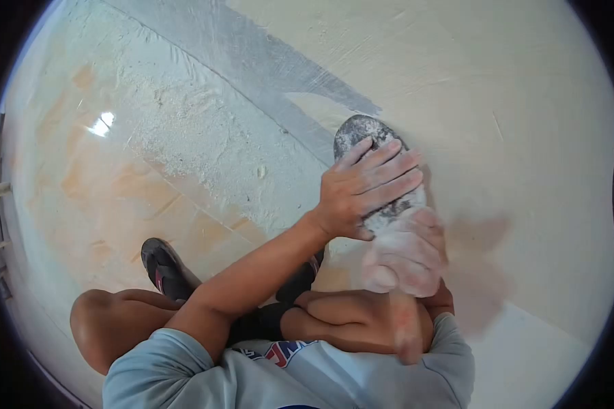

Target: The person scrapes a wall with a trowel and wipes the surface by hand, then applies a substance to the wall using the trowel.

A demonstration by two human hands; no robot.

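My left hand (372,184) lies flat, fingers stretched, across a dark oval pad (361,129) coated in white powder. The pad is against the pale, dusty surface, its rounded end pointing away from me. Close to its near end, my right hand (406,255) is closed in a fist, thickly whitened and slightly blurred. A tan, reddish handle (406,330) sticks out below that fist toward my body. Whether handle and pad are one tool is hidden by the right hand.
White crumbs and powder (191,123) cover the floor at left, over orange patches. A seam (211,68) separates it from the smooth pale surface (512,136) on the right. My dark shoes (164,269) and bent knees (109,320) are below my left arm.
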